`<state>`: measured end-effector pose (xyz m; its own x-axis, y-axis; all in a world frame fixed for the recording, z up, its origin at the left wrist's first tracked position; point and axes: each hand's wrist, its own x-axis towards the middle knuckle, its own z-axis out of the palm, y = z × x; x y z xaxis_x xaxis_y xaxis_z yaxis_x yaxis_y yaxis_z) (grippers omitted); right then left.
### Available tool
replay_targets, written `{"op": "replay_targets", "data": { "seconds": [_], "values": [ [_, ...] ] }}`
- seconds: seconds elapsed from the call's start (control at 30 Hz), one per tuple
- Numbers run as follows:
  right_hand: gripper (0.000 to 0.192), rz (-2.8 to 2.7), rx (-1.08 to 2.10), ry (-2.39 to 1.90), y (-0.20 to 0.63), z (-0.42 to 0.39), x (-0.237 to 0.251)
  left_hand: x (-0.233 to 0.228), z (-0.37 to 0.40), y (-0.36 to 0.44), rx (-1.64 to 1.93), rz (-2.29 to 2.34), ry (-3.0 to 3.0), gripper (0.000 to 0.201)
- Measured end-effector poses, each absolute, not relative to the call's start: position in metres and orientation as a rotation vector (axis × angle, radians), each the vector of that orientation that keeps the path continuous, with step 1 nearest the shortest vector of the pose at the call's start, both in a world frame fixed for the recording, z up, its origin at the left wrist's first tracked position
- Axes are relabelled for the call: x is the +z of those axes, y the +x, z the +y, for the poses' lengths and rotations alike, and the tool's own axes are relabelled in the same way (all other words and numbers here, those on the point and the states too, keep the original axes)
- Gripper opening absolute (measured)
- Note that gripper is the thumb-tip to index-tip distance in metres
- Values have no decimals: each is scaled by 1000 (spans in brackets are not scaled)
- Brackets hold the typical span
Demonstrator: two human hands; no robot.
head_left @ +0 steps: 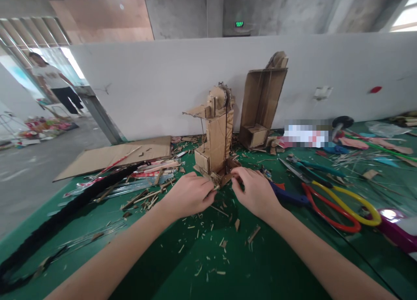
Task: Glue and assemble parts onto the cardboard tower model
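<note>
A cardboard tower (pixel 216 139) with a round, toothed wheel on top stands upright in front of me. Both hands are at its foot. My left hand (pixel 192 193) is closed in a pinch by the lower left of the base; a small pale tip shows at its fingertips, too small to name. On the other side, my right hand (pixel 256 190) pinches the edge of a small brown cardboard piece (pixel 227 179) at the base. Behind to the right, a second, taller cardboard structure (pixel 263 104) leans near the white wall.
To the right lie scissors with red and yellow handles (pixel 348 226), pliers (pixel 319 165) and a purple object (pixel 399 230). A cardboard sheet (pixel 114 156), a black fuzzy strip (pixel 74 209) and wood scraps (pixel 146 198) lie left. A person (pixel 54 80) stands far left.
</note>
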<state>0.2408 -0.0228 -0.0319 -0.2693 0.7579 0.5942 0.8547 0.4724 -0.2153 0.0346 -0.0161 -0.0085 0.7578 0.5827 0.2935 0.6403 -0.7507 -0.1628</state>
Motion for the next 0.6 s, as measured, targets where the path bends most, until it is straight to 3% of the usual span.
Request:
{"op": "replay_targets", "data": {
  "seconds": [0.3,0.6],
  "values": [
    [21,-2035,-179,-1352,244,-21,-32,-14,-1,20,-316,-1103,-2626,39],
    [22,-2025,-201,-1351,243,-20,-32,-12,-5,23,-206,-991,-2582,33]
  ]
}}
